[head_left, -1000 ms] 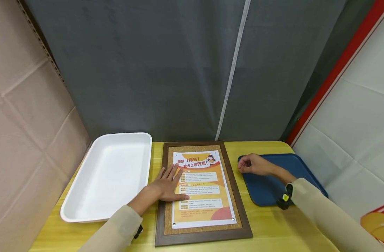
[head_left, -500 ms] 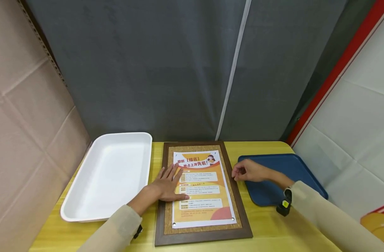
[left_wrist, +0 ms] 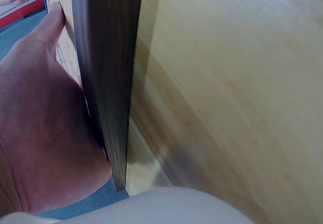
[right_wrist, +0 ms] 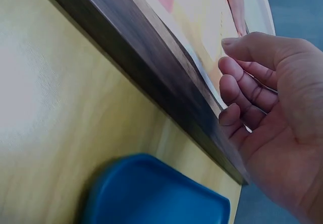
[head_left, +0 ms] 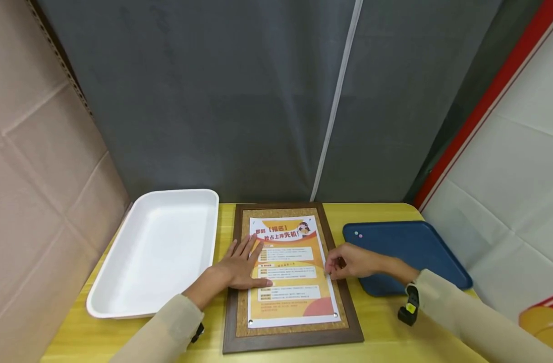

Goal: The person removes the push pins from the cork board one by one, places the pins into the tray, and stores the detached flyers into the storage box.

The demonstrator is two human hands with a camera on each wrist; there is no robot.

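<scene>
A printed poster [head_left: 287, 310] lies on a brown-framed cork board [head_left: 294, 344]. Round metal thumbtacks [head_left: 335, 315] show at its two near corners, and small dark marks at its far corners. My left hand [head_left: 240, 269] rests flat across the poster's left edge, fingers spread, thumb [left_wrist: 56, 18] on the paper. My right hand [head_left: 355, 259] is at the poster's right edge, its fingers [right_wrist: 232, 88] curled and its thumb extended beside them. The right index fingertip is hidden, so I cannot tell whether something small is pinched there.
To the right of the board lies a blue tray [head_left: 408, 252] bearing two small pale round pieces [head_left: 358, 234] near its far left corner. A deep white tray [head_left: 122, 302] stands on the left. The yellow wood-grain table [head_left: 385, 333] ends at a grey curtain [head_left: 213, 126].
My right hand has moved left and nearer, from over the blue tray across the frame to the poster's right edge, uncovering two small round pieces in the tray. The left hand has stayed put.
</scene>
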